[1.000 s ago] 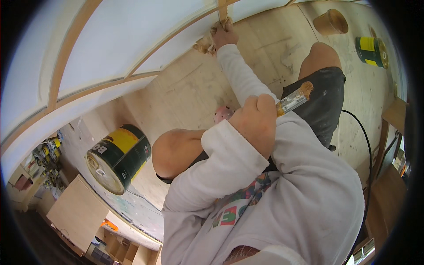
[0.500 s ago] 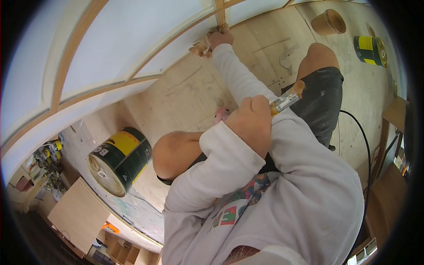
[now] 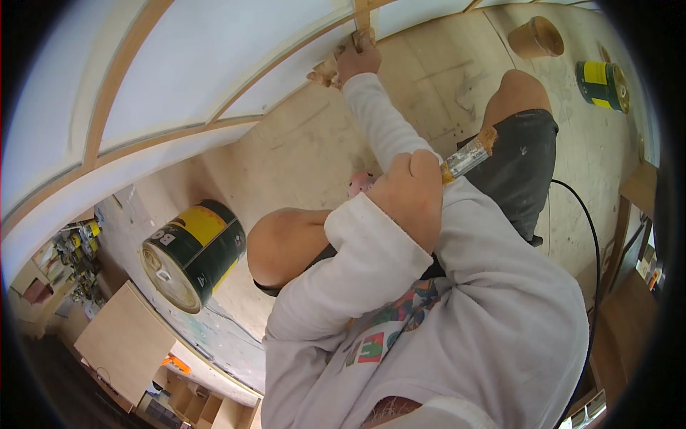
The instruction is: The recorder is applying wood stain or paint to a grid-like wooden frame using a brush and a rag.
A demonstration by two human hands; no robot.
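My left hand [image 3: 409, 200] is closed around the handle of a paintbrush [image 3: 468, 159], just above my right forearm. The brush has a silvery, stained ferrule and brown bristles, tilted up to the right. My right arm reaches far forward, crossing beneath the left. At its end, my right hand [image 3: 359, 61] is closed on a crumpled brown-stained rag [image 3: 325, 72]. Part of that rag shows at the wooden strip [image 3: 363, 16], where the white panel's frame meets the floor side. A pink rounded thing with dark holes [image 3: 361, 184] is partly hidden behind my left hand.
A large dark green and yellow can [image 3: 193, 256] lies to my left. At the far right are a brown tub [image 3: 536, 38] and a smaller green and yellow can [image 3: 602, 86]. A black cable [image 3: 594, 250] runs along the right. Plywood flooring [image 3: 307, 157] spreads around my knees.
My right hand has shifted slightly forward with the rag along the wooden strip. The left hand keeps its hold on the brush almost unmoved. The whole view has moved a little.
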